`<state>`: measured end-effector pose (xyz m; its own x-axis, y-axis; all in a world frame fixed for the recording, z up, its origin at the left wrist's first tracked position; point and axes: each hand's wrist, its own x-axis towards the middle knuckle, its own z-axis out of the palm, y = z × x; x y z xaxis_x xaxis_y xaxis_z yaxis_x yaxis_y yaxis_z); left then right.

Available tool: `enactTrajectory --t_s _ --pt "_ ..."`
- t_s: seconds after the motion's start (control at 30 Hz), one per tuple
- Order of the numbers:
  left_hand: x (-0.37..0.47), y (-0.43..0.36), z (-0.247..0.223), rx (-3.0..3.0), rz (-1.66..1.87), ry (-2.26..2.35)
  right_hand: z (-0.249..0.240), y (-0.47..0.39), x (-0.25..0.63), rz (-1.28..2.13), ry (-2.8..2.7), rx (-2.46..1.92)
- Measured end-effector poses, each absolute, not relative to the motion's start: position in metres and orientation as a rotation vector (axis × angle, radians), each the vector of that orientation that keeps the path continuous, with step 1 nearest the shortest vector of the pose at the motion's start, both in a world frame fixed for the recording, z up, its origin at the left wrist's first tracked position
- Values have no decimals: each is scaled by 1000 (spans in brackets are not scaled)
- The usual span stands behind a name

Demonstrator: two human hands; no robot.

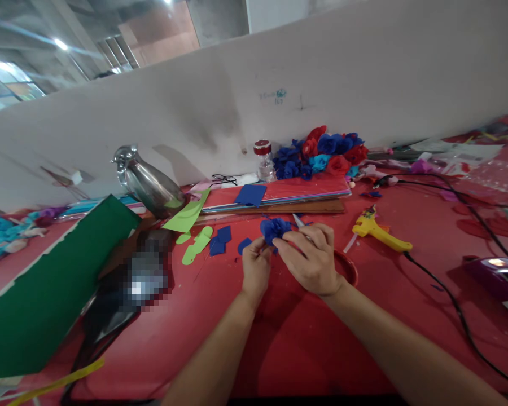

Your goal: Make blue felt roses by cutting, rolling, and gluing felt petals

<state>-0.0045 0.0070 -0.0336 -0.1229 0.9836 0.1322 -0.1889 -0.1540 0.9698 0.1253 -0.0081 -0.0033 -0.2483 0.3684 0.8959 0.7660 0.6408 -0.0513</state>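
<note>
Between my two hands is a blue flower (275,230) of ruffled, paper-like petals. My left hand (256,268) pinches it from below, fingers closed around its base. My right hand (313,259) is closed around a slim pale tool (297,220) whose narrow end sticks out past the fingers; its kind cannot be made out. The right fingertips touch the flower's right side. Left of the hands lie cut blue pieces (220,241) and lime-green pieces (198,243). Behind my right wrist shows the rim of a red round dish (350,268), partly hidden.
A yellow glue gun (381,234) lies to the right, its black cord trailing forward. Behind stand a red-lidded jar (265,160), heaped red and blue flowers (322,152) and a sheet stack (313,189). To the left are a steel jug (150,183) and a green board (59,287).
</note>
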Motion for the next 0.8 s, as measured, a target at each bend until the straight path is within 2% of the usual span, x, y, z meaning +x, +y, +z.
enactTrajectory --t_s 0.17,0.4,0.8 --pt "-2 4 -29 1001 1485 957 -4 -9 126 -622 -1911 -863" --pt "0 4 -22 907 1501 971 -6 -11 124 -443 -1842 -843" --pt "-1 3 -26 1013 1518 1002 3 -8 120 -511 -1764 -1001"
